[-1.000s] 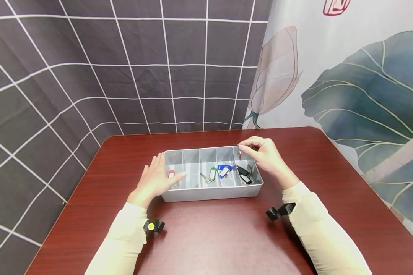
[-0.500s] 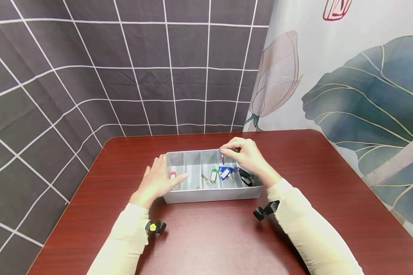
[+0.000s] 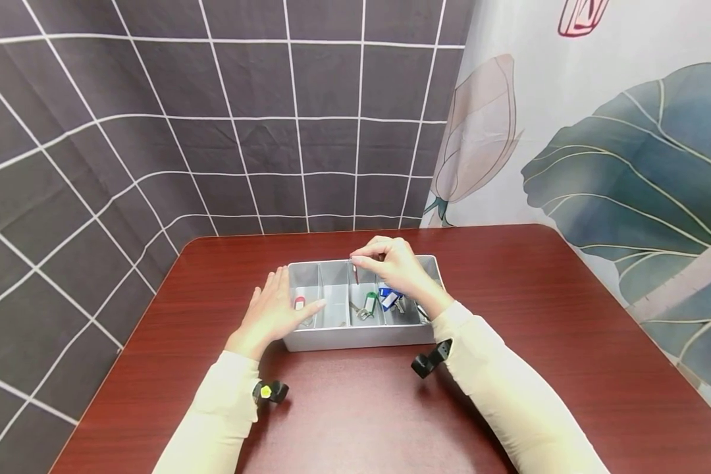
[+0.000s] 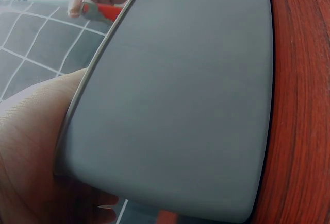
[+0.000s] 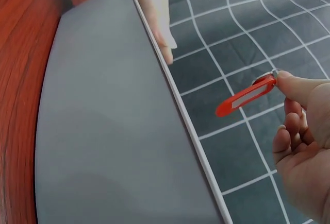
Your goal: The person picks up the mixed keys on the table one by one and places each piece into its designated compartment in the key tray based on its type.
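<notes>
A grey divided tray [image 3: 355, 337] stands on the table. My left hand [image 3: 269, 316] rests along its left end, fingers straight, with the thumb reaching over the rim. Above the middle compartment, my right hand [image 3: 391, 263] pinches a red key tag [image 5: 247, 96] at its ring end between thumb and fingertips. The tag hangs there, its pale label showing in the right wrist view. Inside the tray, another red key tag [image 3: 299, 303] lies in the leftmost compartment. A green key tag [image 3: 370, 301] with keys is in the middle one, blue key tags [image 3: 389, 299] to its right.
The right forearm and hand cover most of the rightmost compartment. The reddish-brown table [image 3: 355, 408] extends around the tray on all sides. Behind it hangs a dark gridded cloth [image 3: 261, 145], with a leaf-patterned curtain [image 3: 616, 171] at the right.
My right hand has moved left with the red key tag, from over the rightmost compartment to over the middle one. The left hand stays on the tray's left end.
</notes>
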`<state>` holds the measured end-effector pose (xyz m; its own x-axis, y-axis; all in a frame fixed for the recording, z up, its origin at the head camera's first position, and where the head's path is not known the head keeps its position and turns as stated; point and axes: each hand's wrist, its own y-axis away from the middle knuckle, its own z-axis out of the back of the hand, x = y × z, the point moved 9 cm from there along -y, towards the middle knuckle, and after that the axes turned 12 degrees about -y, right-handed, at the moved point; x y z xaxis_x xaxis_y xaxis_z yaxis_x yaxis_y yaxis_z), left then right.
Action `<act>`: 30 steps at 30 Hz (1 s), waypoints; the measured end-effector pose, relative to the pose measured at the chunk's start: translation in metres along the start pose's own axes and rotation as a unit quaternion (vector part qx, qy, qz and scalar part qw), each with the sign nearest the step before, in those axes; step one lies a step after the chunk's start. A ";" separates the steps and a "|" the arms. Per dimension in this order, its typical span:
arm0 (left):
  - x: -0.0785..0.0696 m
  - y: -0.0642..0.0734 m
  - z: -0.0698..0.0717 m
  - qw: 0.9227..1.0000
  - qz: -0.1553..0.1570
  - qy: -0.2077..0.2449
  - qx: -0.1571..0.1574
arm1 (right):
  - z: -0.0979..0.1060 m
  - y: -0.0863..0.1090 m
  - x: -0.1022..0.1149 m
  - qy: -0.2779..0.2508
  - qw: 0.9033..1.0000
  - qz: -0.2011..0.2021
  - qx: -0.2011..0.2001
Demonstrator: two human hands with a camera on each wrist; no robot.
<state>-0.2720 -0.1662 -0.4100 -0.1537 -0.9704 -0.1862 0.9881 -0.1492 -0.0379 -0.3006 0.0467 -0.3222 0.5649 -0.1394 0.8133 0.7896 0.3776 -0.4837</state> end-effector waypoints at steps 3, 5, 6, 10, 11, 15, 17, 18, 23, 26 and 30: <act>0.000 0.000 0.000 1.000 0.000 -0.001 0.000 | -0.008 -0.004 -0.002 -0.005 1.000 -0.004 0.000; 0.000 -0.001 -0.001 1.000 -0.001 -0.002 0.001 | -0.014 -0.007 -0.003 -0.007 1.000 -0.007 0.000; 0.000 -0.001 -0.001 1.000 -0.001 -0.002 0.000 | -0.017 -0.008 -0.003 -0.008 1.000 -0.009 0.000; -0.001 -0.002 0.000 1.000 -0.005 -0.007 -0.003 | -0.030 -0.015 -0.004 -0.004 1.000 -0.011 0.007; -0.002 -0.002 0.000 1.000 -0.006 -0.007 -0.004 | -0.033 -0.017 -0.004 -0.005 1.000 -0.011 0.009; -0.003 -0.002 0.001 1.000 -0.007 -0.008 -0.005 | -0.046 -0.024 -0.005 -0.005 1.000 -0.014 0.016; -0.003 -0.002 0.002 1.000 -0.007 -0.006 -0.006 | -0.053 -0.027 -0.006 -0.003 1.000 -0.018 0.022; -0.003 -0.002 0.002 1.000 -0.006 -0.005 -0.007 | -0.056 -0.028 -0.006 -0.003 0.999 -0.021 0.026; -0.002 -0.002 0.002 1.000 -0.002 -0.001 -0.002 | -0.072 -0.030 -0.010 0.009 0.998 -0.042 0.041; -0.001 -0.001 0.001 1.000 0.002 -0.005 0.003 | -0.078 -0.030 -0.015 0.025 0.997 -0.053 0.047; 0.001 0.000 0.002 1.000 0.008 -0.021 -0.001 | -0.082 -0.029 -0.021 0.036 0.996 -0.067 0.050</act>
<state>-0.2726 -0.1677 -0.4082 -0.1370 -0.9799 -0.1450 0.9904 -0.1330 -0.0372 -0.3154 -0.0359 -0.3517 0.4741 -0.2589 0.8416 0.8335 0.4398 -0.3343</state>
